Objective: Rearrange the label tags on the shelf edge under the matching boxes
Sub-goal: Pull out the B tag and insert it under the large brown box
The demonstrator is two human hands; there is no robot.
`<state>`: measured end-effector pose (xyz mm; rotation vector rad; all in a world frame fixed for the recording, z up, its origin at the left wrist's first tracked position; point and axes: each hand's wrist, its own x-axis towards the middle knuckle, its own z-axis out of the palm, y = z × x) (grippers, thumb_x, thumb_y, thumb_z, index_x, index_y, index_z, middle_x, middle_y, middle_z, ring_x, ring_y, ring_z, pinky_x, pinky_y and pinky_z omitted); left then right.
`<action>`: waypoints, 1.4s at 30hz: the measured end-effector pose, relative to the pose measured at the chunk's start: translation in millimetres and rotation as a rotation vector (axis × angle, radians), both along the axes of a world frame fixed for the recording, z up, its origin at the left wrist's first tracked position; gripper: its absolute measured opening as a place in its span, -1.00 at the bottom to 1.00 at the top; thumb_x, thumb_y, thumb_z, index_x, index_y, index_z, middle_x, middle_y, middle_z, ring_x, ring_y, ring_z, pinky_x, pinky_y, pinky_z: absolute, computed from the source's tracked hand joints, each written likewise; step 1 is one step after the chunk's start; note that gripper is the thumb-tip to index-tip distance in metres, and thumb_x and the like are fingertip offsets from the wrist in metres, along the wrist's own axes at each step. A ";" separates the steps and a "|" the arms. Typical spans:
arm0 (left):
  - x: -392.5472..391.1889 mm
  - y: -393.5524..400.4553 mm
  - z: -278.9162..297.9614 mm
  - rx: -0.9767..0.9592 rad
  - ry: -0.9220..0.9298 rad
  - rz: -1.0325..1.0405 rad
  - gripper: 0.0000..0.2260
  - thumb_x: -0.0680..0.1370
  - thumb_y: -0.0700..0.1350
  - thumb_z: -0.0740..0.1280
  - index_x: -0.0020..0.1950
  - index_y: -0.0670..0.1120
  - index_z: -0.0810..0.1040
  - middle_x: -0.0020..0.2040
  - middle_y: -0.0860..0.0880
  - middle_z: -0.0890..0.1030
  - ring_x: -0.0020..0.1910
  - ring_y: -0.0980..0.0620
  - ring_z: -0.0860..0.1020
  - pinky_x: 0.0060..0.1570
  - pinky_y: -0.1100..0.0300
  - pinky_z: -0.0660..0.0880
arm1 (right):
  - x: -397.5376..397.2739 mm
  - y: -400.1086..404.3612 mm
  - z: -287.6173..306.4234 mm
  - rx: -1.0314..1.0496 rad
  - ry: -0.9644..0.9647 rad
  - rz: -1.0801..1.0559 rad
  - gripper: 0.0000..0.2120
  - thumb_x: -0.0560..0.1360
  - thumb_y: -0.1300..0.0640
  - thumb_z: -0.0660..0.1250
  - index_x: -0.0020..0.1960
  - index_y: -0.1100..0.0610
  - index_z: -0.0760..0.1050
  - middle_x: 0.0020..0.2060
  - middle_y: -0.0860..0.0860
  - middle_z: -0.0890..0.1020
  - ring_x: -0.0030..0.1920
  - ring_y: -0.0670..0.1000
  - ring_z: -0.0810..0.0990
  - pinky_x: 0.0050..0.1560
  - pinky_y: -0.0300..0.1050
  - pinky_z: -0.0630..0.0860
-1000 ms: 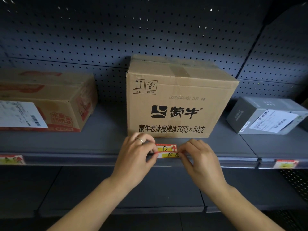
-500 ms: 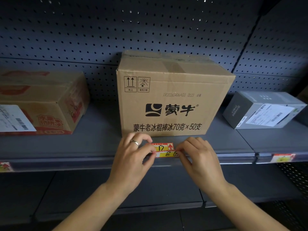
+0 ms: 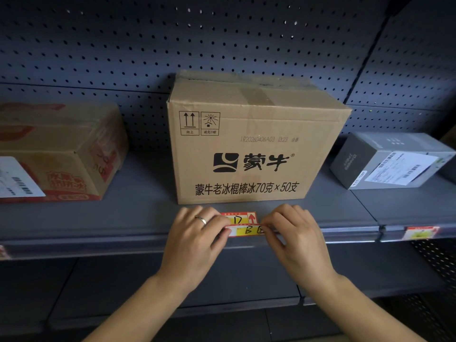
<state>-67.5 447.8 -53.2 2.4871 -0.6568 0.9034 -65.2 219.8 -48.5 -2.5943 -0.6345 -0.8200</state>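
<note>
Crosswise along the shelf edge point(image 3: 345, 234), label tag point(image 3: 243, 219), arrow up, pinched between left hand point(image 3: 197, 239) and right hand point(image 3: 294, 239).

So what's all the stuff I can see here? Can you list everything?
Big box: 1, brown with black writing, middle of the shelf, straight behind the hands.
Printed box: 1, brown with red print and a white sticker, left on the shelf.
Grey box: 1, grey with a white sticker, right on the shelf.
Middle tags: 2, red and yellow with handwritten letters, one above the other at the shelf edge under the big box.
Right tag: 1, red and yellow, shelf edge under the grey box.
Shelf: 1, dark grey, with a holed back wall.
Ring: 1, silver, on the left hand.
Left hand: 1, fingers pinching the tags' left end.
Right hand: 1, fingers pinching the tags' right end.
</note>
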 end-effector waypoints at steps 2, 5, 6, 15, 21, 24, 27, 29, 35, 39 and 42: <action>0.3 -1.3 -1.0 0.005 -0.006 -0.008 -0.97 0.52 -0.14 0.44 -0.09 -0.06 0.61 -0.22 0.03 0.60 -0.25 -0.03 0.53 -0.26 0.04 0.42 | 0.3 -0.1 -3.1 0.011 0.010 -0.002 -0.81 0.62 0.02 0.26 -0.03 0.08 0.59 -0.12 -0.03 0.61 -0.19 0.03 0.51 -0.25 -0.03 0.45; -0.1 -2.2 -4.3 0.023 -0.003 -0.007 -0.98 0.53 -0.13 0.41 -0.09 -0.06 0.61 -0.25 0.03 0.60 -0.28 -0.03 0.53 -0.29 0.03 0.41 | -0.8 0.1 -9.2 0.015 0.038 -0.001 -0.81 0.62 0.02 0.27 -0.04 0.09 0.58 -0.13 -0.03 0.61 -0.21 0.02 0.52 -0.29 -0.02 0.50; -0.1 -2.3 -4.5 0.024 0.001 -0.006 -0.98 0.53 -0.13 0.41 -0.09 -0.06 0.61 -0.25 0.03 0.60 -0.28 -0.03 0.52 -0.28 0.04 0.41 | -1.3 0.0 -8.8 0.015 0.040 0.003 -0.79 0.62 0.00 0.26 -0.04 0.09 0.58 -0.13 -0.03 0.61 -0.21 0.01 0.53 -0.29 -0.04 0.50; 4.3 3.7 1.9 -0.106 0.064 -0.051 -0.91 0.47 -0.15 0.48 -0.17 -0.06 0.59 -0.32 0.07 0.52 -0.29 0.02 0.46 -0.27 0.10 0.42 | 3.1 1.6 -1.7 -0.015 0.041 -0.004 -0.91 0.60 0.10 0.35 -0.03 0.11 0.58 -0.13 0.00 0.60 -0.19 0.07 0.52 -0.26 0.06 0.49; -1.6 5.2 -5.7 0.009 0.007 -0.034 -0.91 0.51 -0.08 0.47 -0.14 -0.03 0.60 -0.20 0.07 0.63 -0.19 -0.01 0.52 -0.15 0.06 0.36 | -3.4 1.4 -6.4 -0.034 0.043 0.020 -0.87 0.59 0.06 0.32 -0.05 0.11 0.58 -0.13 -0.01 0.61 -0.18 0.04 0.53 -0.26 0.03 0.51; -9.0 3.6 -13.5 0.037 -0.032 0.027 -0.88 0.50 0.00 0.49 -0.09 -0.01 0.62 -0.12 0.06 0.65 -0.15 -0.04 0.55 -0.08 0.02 0.39 | -3.8 0.3 -0.7 -0.013 0.077 0.003 -0.91 0.55 0.07 0.36 -0.06 0.09 0.57 -0.11 -0.03 0.62 -0.16 0.01 0.54 -0.25 0.02 0.55; -14.6 6.0 -24.1 0.092 -0.051 0.069 -0.83 0.46 0.00 0.52 -0.03 -0.01 0.63 -0.05 0.03 0.64 -0.08 -0.05 0.55 -0.03 0.02 0.37 | -3.8 -8.8 3.5 -0.002 0.073 -0.026 -0.97 0.51 0.16 0.42 -0.06 0.09 0.59 -0.12 -0.03 0.63 -0.15 0.05 0.56 -0.22 0.06 0.56; -15.5 6.7 -28.1 0.127 -0.055 0.085 -0.83 0.47 -0.01 0.51 -0.01 -0.01 0.63 -0.02 0.01 0.63 -0.04 -0.05 0.53 -0.01 0.03 0.35 | -3.4 -17.5 8.6 0.034 0.052 -0.045 -0.94 0.49 0.21 0.45 -0.06 0.10 0.60 -0.13 -0.03 0.63 -0.14 0.06 0.56 -0.20 0.08 0.55; -17.8 6.2 -33.1 0.105 -0.070 0.101 -0.84 0.49 -0.01 0.47 0.02 -0.01 0.62 0.01 0.01 0.62 -0.02 -0.05 0.52 0.01 0.02 0.35 | -9.7 -17.0 6.5 -0.022 -0.011 -0.024 -0.92 0.45 0.28 0.46 -0.09 0.15 0.60 -0.16 0.03 0.63 -0.19 0.10 0.55 -0.25 0.10 0.53; -19.2 7.2 -37.6 0.080 -0.082 0.113 -0.88 0.51 -0.02 0.46 -0.01 -0.01 0.61 0.00 0.02 0.62 -0.03 -0.06 0.52 0.01 0.01 0.36 | -9.8 -16.6 8.7 0.009 0.009 0.023 -0.97 0.51 0.21 0.38 -0.08 0.15 0.60 -0.14 0.02 0.64 -0.16 0.10 0.56 -0.22 0.11 0.53; -19.2 5.8 -37.2 0.085 -0.083 0.125 -0.88 0.51 -0.02 0.45 -0.01 -0.02 0.60 0.01 0.01 0.61 -0.03 -0.06 0.52 0.01 0.00 0.35 | -9.5 -12.6 9.5 -0.031 0.048 0.072 -0.95 0.54 0.20 0.36 -0.04 0.14 0.61 -0.12 0.00 0.63 -0.14 0.09 0.57 -0.19 0.09 0.55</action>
